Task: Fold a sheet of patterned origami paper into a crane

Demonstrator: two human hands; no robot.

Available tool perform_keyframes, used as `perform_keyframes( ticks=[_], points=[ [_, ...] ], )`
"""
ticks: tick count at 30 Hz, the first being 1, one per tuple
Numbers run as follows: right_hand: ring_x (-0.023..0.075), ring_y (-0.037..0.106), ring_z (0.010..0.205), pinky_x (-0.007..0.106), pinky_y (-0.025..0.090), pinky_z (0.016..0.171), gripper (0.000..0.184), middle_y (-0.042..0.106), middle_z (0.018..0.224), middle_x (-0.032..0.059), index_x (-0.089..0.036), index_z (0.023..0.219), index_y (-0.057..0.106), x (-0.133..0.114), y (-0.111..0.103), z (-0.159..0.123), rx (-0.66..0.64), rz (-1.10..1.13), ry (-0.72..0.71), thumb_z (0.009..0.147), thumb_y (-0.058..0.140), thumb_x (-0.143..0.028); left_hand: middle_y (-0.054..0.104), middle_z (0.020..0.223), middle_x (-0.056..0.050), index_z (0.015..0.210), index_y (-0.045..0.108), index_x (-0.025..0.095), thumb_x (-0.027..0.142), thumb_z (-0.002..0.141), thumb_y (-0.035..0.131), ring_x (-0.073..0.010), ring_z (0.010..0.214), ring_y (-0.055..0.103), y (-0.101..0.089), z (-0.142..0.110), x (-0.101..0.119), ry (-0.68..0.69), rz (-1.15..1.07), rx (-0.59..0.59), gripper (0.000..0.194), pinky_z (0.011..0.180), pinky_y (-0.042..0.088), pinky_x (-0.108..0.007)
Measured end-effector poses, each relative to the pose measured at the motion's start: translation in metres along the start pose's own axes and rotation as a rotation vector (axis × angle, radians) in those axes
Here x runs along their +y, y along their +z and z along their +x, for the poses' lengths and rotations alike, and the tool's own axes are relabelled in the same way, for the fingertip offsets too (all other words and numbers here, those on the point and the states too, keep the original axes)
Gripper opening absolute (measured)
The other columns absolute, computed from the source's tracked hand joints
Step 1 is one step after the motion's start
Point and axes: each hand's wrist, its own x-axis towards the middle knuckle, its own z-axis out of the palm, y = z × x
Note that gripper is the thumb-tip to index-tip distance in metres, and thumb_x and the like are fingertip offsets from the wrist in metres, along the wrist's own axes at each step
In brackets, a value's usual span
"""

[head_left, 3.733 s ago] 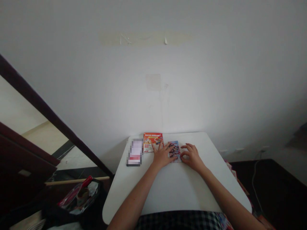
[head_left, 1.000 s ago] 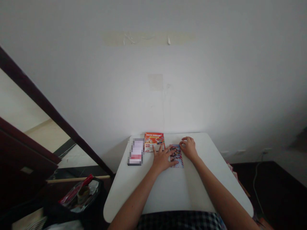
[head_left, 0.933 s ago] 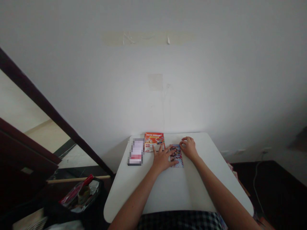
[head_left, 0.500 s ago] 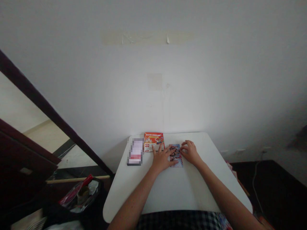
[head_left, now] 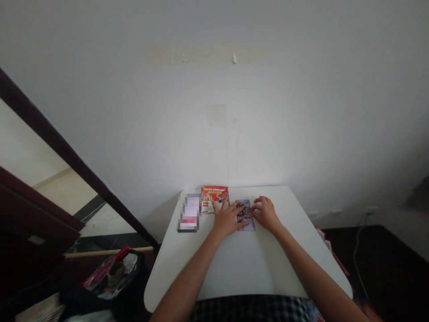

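Note:
A small folded colourful leaflet (head_left: 245, 216) lies on the white table (head_left: 248, 264) near its far edge. My left hand (head_left: 228, 218) rests flat on the leaflet's left part, fingers spread. My right hand (head_left: 265, 213) sits at the leaflet's right edge with its fingers curled and the tips pressing on the paper. A red and orange leaflet (head_left: 214, 198) lies just beyond my left hand, by the wall.
A phone (head_left: 189, 213) lies at the table's far left corner. A bag of packaged items (head_left: 112, 273) stands on the floor to the left. More printed papers (head_left: 323, 241) show past the table's right edge. A white wall stands directly behind the table.
My right hand has slid from the leaflet's far right corner down along its right edge towards me. My left hand has stayed flat on the leaflet.

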Motion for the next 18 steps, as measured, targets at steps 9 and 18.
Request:
perform_keyframes(
  ticks=[9,18],
  points=[
    [0.0265,0.045,0.119,0.048,0.036,0.105,0.011,0.06,0.115,0.0069,-0.028,0.086,0.077,-0.001,0.004,0.018,0.027,-0.026,0.018,0.084,0.066,-0.03,0.042,0.155,0.009,0.139,0.047,0.053,0.079,0.08,0.048,-0.0445,0.148,0.015,-0.003,0.02,-0.011,-0.012,0.027,-0.042,0.064,0.106,-0.012,-0.082],
    [0.0303,0.043,0.127,0.049,0.035,0.108,0.01,0.063,0.113,0.0075,-0.028,0.085,0.078,0.001,0.0,0.004,-0.036,0.037,-0.002,0.08,0.069,-0.028,0.04,0.156,0.01,0.14,0.044,0.054,0.082,0.077,0.047,-0.0465,0.148,0.014,0.003,0.018,-0.013,-0.023,0.028,-0.034,0.069,0.107,-0.004,-0.083]
  ],
)
